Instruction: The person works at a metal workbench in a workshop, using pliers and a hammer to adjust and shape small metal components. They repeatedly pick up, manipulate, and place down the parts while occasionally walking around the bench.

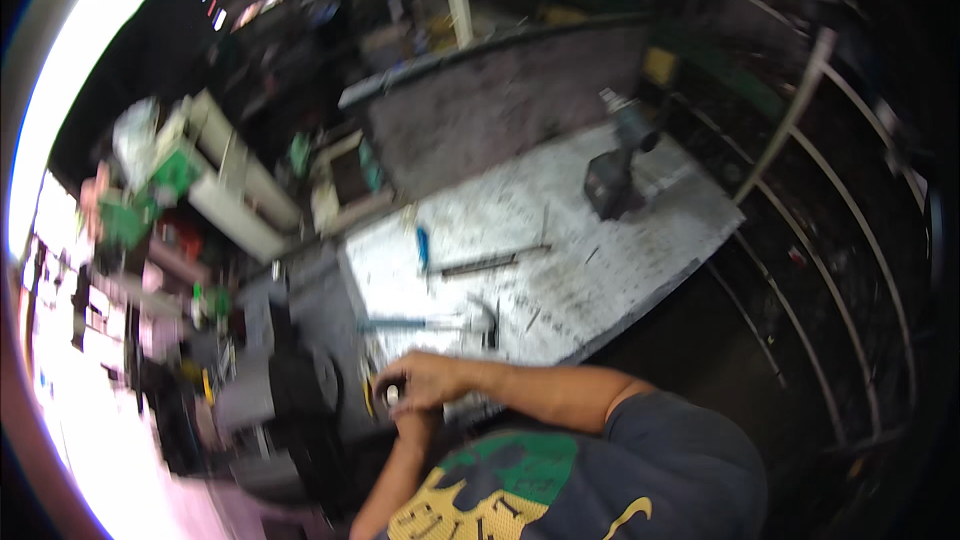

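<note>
My right hand is wrapped around a small dark round thing with a shiny middle and a strip of yellow by its edge. Blur keeps me from telling its kind. Just below, my left hand meets the right one, its fingers mostly hidden. A claw hammer with a bluish handle lies on the metal tabletop just beyond my hands. Farther off is a hacksaw with a blue handle. At the far right of the tabletop stands a dark cordless drill.
Left of my hands is a bulky dark grey machine. An upright grey panel borders the table's far side. Pale boxes stand at the far left, and metal rails curve along the right.
</note>
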A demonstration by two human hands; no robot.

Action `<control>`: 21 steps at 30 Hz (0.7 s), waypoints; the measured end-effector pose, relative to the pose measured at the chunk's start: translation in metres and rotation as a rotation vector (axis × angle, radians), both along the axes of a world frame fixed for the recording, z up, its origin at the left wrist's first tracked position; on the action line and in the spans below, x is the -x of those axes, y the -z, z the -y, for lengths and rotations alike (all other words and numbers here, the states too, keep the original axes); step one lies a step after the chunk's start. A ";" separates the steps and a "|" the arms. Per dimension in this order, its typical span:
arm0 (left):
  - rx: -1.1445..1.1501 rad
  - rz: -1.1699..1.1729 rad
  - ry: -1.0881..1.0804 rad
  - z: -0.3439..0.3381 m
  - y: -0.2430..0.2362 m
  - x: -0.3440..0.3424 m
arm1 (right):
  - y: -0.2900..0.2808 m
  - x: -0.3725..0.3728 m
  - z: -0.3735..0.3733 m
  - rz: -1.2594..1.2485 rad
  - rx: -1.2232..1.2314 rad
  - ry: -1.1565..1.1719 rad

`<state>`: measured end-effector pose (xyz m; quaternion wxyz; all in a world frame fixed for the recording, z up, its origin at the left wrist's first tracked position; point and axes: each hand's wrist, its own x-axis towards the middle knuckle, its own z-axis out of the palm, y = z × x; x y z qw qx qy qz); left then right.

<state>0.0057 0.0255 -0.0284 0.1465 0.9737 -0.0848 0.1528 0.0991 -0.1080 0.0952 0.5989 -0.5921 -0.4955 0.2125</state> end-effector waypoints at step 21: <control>0.554 -0.306 -0.258 -0.002 0.041 0.014 | 0.037 -0.043 0.109 -0.229 0.127 0.211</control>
